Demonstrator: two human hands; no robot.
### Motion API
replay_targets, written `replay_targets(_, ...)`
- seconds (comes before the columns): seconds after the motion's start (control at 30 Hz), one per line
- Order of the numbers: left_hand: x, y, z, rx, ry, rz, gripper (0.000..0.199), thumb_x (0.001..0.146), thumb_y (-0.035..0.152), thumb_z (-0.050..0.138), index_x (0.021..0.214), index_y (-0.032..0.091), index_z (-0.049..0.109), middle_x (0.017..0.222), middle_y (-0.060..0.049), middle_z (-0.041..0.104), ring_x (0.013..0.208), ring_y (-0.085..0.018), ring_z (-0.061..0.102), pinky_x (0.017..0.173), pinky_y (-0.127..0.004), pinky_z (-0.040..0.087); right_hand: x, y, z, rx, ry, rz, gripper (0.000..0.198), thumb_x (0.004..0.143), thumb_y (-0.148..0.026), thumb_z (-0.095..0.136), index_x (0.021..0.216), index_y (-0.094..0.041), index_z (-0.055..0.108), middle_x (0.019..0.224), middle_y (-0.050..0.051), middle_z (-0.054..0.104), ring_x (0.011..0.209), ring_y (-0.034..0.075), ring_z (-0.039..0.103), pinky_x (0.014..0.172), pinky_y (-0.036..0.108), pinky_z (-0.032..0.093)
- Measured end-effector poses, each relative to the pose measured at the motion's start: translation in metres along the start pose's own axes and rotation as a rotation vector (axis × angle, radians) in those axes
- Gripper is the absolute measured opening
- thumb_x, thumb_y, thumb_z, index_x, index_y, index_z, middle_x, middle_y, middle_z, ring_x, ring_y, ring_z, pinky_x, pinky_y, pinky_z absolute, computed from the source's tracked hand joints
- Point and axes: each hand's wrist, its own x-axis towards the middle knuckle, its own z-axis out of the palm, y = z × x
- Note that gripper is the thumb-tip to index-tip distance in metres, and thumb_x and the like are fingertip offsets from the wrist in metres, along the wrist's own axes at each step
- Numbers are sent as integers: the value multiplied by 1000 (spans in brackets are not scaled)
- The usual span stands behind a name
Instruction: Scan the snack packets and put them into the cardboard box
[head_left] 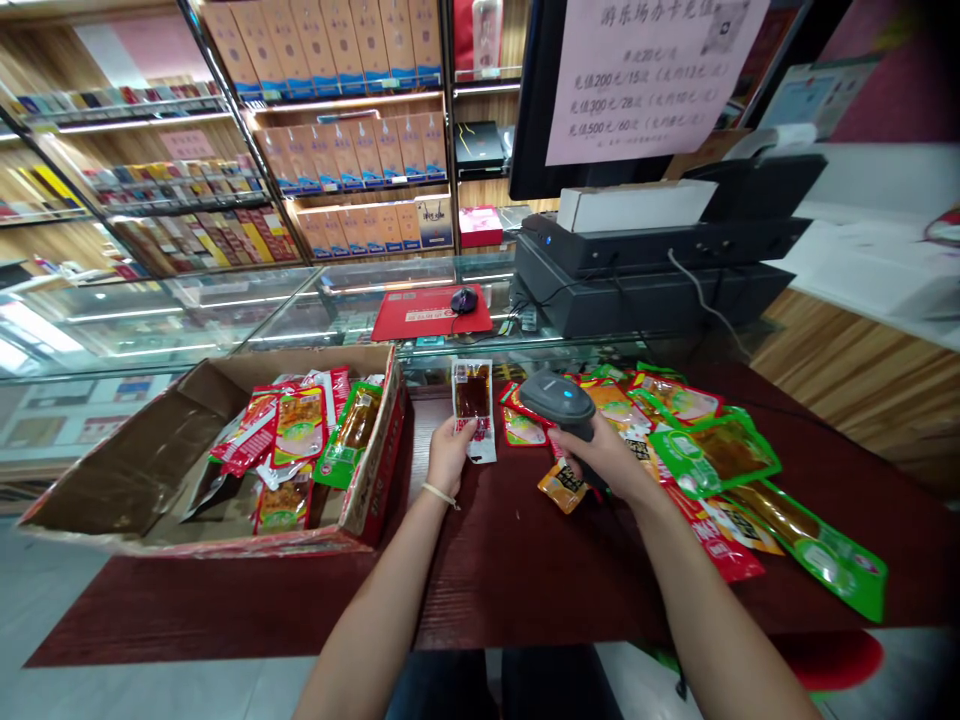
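Left grip (449, 458) holds a packet (472, 392), right grip (604, 456) a scanner (556, 398).

Dark-grey pistol-shaped plastic scanner (555, 398) – smooth, low sheen. Flat rectangular clear-and-brown packet (473, 393): glossy plas. film. Brown open-topped box (124, 465): matt cardbd w/ rough edges. Dark-red tabletop (480, 560) – wood-look, fine-grained, semi-gloss. Pale-pink rectangular sign (637, 125): matt paper.
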Motion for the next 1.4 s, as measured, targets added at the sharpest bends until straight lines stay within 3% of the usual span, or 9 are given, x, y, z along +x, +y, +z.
replay_targets(0.1, 3, -2, -4, 35, 8, -4, 40, 61, 43, 83, 83, 12, 69, 70, -5, 72, 57, -15, 63, 58, -26, 49, -3, -3, 2, -26, -83, -9, 53, 74, -44, 79, 116, -26, 52, 58, -7, 58, 36, 10, 44, 35, 23, 34)
replay_targets(0.37, 7, -6, -7, 81, -14, 28, 44, 65, 38, 81, 99, 11, 73, 87, -8, 76, 70, -17, 67, 67, -28, 51, -7, -7, 3, -143, -174, -6, 46, 76, -43, 75, 114, -20, 63, 50, -6, 51, 36, 9, 39, 35, 22, 30)
replay_targets(0.77, 0, 2, -1, 59, -13, 44, 37, 63, 41, 81, 84, 13, 68, 73, -4, 71, 60, -14, 61, 62, -26, 48, 0, 4, 2, 12, -62, -17, 45, 76, -48, 77, 107, -24, 54, 52, -8, 53, 35, 11, 43, 35, 23, 33)
replay_targets(0.93, -5, 12, 9, 177, 36, 196, 27, 69, 32, 77, 88, 17, 64, 75, -1, 67, 66, -15, 59, 67, -25, 46, 1, 3, 2, 100, -10, -49, 37, 78, -50, 75, 85, -25, 49, 50, -8, 52, 35, 10, 43, 37, 24, 36)
replay_targets(1.07, -26, 49, 23, 353, 13, 365, 19, 76, 21, 71, 94, 20, 66, 88, -3, 67, 83, -19, 60, 82, -28, 45, 0, 0, 1, 123, 35, -84, 39, 76, -52, 76, 74, -24, 49, 50, -6, 52, 36, 10, 44, 38, 25, 38)
replay_targets(1.2, -60, 113, 23, 406, -99, 505, 24, 78, 19, 69, 102, 21, 68, 95, -5, 69, 95, -23, 61, 94, -31, 42, 0, 0, 3, 103, 30, -82, 41, 77, -54, 74, 68, -22, 50, 48, -4, 52, 36, 10, 45, 39, 25, 38)
replay_targets(1.3, -78, 164, 3, 563, -94, 632, 25, 79, 20, 68, 104, 21, 70, 98, -6, 70, 99, -25, 61, 96, -31, 42, 0, 1, 6, 67, -21, -101, 41, 79, -54, 72, 64, -22, 51, 45, -3, 50, 37, 11, 45, 40, 25, 38)
replay_targets(1.4, -82, 205, -39, 785, 83, 725, 25, 83, 24, 62, 106, 21, 70, 103, -6, 71, 99, -24, 63, 96, -33, 44, -1, 2, 9, 28, -50, -102, 42, 80, -56, 70, 62, -22, 51, 43, -2, 50, 37, 12, 46, 40, 26, 39)
